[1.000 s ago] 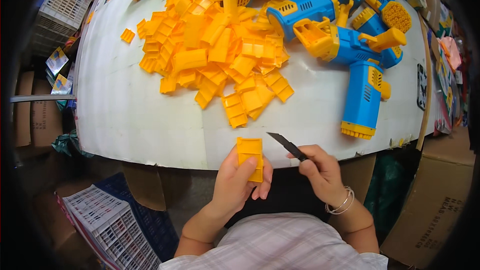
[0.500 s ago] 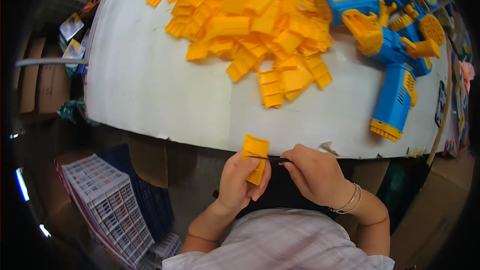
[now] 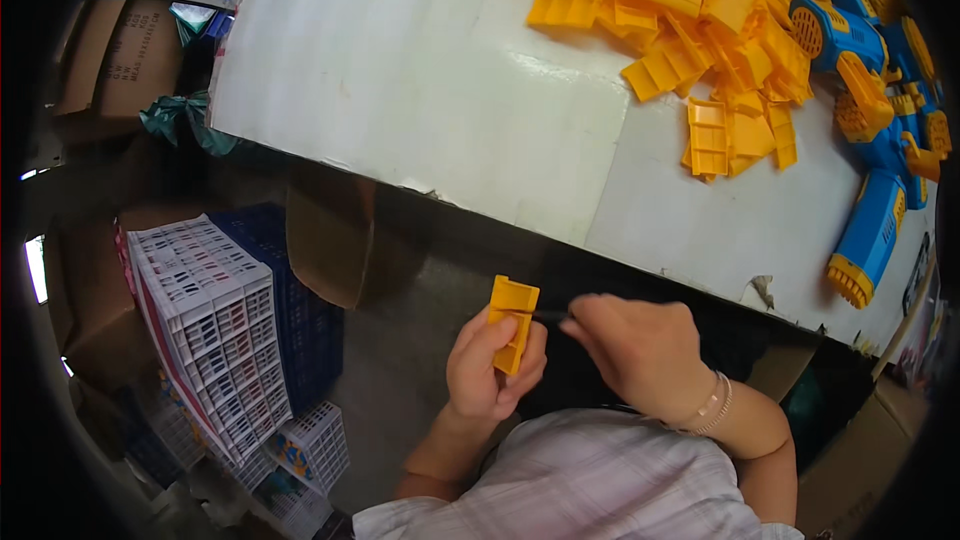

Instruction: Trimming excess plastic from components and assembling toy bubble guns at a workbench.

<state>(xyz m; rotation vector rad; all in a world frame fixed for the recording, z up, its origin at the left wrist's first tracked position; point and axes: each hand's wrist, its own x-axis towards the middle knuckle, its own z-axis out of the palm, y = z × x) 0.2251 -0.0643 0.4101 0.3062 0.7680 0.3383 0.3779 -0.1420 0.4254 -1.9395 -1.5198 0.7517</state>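
Pinched between the thumb and fingers of my left hand is a yellow plastic cover, a ribbed, curved piece held upright below the table's front edge. My right hand is closed on a thin dark tool, slightly blurred, whose narrow end lies against the cover's edge; its exact kind I cannot make out. Past the table edge lies a heap of similar yellow covers. To the right of the heap are several blue and yellow toy guns.
The white table has a worn front edge. White plastic crates and a dark blue crate stand at the lower left. Cardboard boxes are at the far left, near a green plastic bag.
The view has swung left, so the heap and toy guns now appear farther right. My left hand still holds the cover; my right hand has shifted slightly, with the tool still against it.
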